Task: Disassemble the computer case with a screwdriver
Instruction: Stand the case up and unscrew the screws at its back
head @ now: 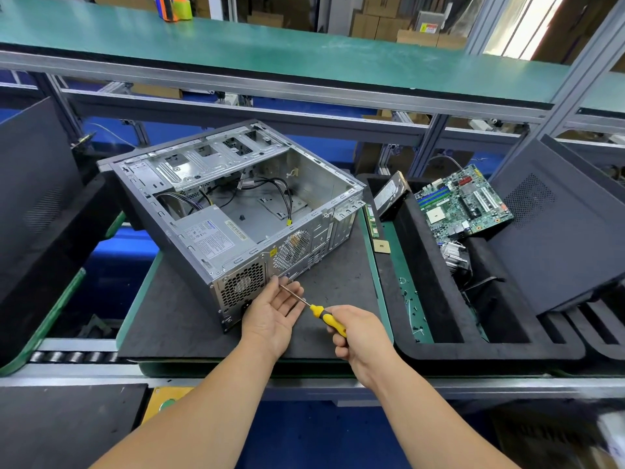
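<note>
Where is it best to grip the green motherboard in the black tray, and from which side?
Grip the motherboard by its two long bare edges, coming from above. It lies tilted, face up, propped on the black tray wall, so its edges look free, while its face is crowded with slots and chips.

Your two forearms come into view from the near edge, both bare from the elbow region down to the wrists, with no sleeve showing. Your left hand (270,313) and right hand (360,330) are ungloved. You wear no watch, ring or wristband on either hand or wrist.
</note>
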